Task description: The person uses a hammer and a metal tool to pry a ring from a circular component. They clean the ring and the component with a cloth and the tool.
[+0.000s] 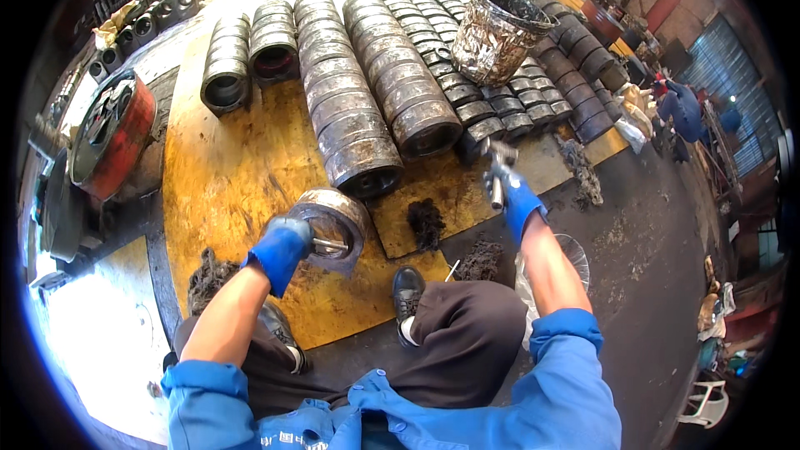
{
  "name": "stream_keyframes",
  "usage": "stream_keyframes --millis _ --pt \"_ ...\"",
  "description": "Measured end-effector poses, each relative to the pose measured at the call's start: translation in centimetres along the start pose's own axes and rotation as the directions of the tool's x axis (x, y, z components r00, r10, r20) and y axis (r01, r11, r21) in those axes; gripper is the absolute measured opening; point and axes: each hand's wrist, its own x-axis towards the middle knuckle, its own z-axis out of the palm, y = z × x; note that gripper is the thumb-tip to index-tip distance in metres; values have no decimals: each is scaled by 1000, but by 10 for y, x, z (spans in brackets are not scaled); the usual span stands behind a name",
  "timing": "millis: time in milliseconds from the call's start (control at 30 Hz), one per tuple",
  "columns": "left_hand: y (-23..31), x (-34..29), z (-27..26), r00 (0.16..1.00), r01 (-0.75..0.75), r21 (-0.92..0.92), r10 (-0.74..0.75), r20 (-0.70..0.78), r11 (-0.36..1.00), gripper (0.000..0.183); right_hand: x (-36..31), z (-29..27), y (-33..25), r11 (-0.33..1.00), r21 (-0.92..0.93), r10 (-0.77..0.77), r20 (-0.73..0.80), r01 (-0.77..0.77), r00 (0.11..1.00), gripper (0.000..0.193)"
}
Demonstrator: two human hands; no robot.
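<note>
Workshop floor, greasy and dark, with a yellow board (pixel 233 175) spread at centre frame and rows of metal rings (pixel 367 100) lying across its upper half. Left of centre, the gloved left hand (pixel 282 248) grips a thin rod against a single ring (pixel 337 218) lying just right of its fingers, opening apparently facing the worker. Right of centre, the right hand (pixel 515 200) holds a hammer (pixel 498 168) raised, well apart from the ring.

Grimy bucket (pixel 493 33) (tilted), rows of rings (pixel 367 92), red drum (pixel 112 133)
</note>
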Motion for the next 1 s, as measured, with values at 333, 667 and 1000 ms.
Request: stream_keyframes --millis 333,667,1000 --pt "-36 -27 14 987 9 -971 151 46 238 31 -165 179 -57 948 78 -317 348 310 882 34" --pt "-32 -40 -21 995 -2 -283 30 93 959 28 -220 241 75 884 -434 -21 336 174 942 15" --pt "-17 -60 -51 999 38 -311 -29 32 950 39 -209 269 107 738 -668 149 302 97 941 19"
